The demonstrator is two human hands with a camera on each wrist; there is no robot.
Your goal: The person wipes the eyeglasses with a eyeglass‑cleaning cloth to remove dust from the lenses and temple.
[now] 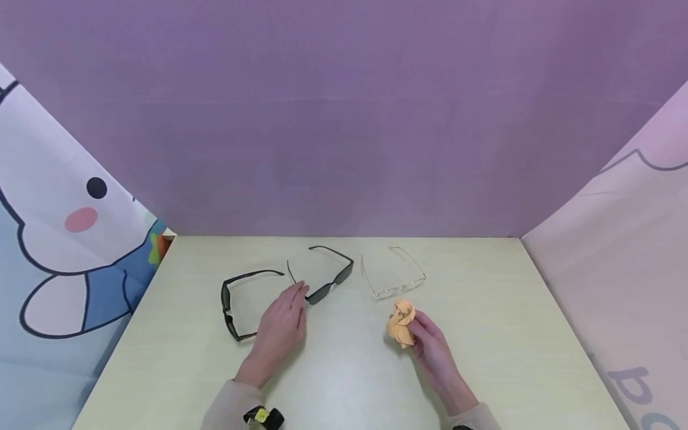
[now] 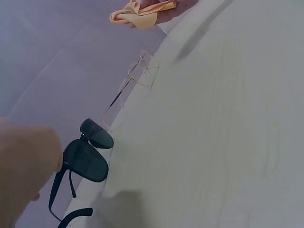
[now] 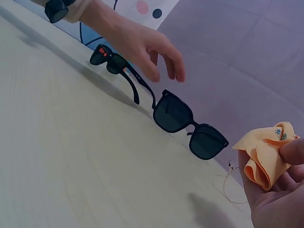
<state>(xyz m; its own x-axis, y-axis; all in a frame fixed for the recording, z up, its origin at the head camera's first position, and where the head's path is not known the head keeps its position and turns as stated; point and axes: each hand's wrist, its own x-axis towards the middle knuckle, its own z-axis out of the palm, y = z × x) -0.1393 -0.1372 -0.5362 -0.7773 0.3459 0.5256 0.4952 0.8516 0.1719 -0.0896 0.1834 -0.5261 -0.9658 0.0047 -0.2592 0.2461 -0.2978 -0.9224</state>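
An orange cloth (image 1: 401, 324), crumpled into a bundle, is pinched between the thumb and fingers of my right hand (image 1: 434, 358), just in front of the thin-framed clear eyeglasses (image 1: 388, 293). My left hand (image 1: 280, 322) hovers by the left hinge of the middle black sunglasses (image 3: 173, 113), which stand unfolded with lenses toward me. In the right wrist view its loosely bent fingers hang above that frame, apparently apart from it. Left of this hand lies a second pair of black sunglasses (image 1: 226, 297), arms also unfolded, one arm partly hidden behind the hand.
All three pairs stand toward the back of the pale tabletop (image 1: 484, 310). A purple backdrop (image 1: 344, 119) rises behind the table's far edge. Printed cloth panels flank it, with a cartoon figure (image 1: 59, 227) on the left one. A dark band with a yellow patch (image 1: 262, 415) circles my left wrist.
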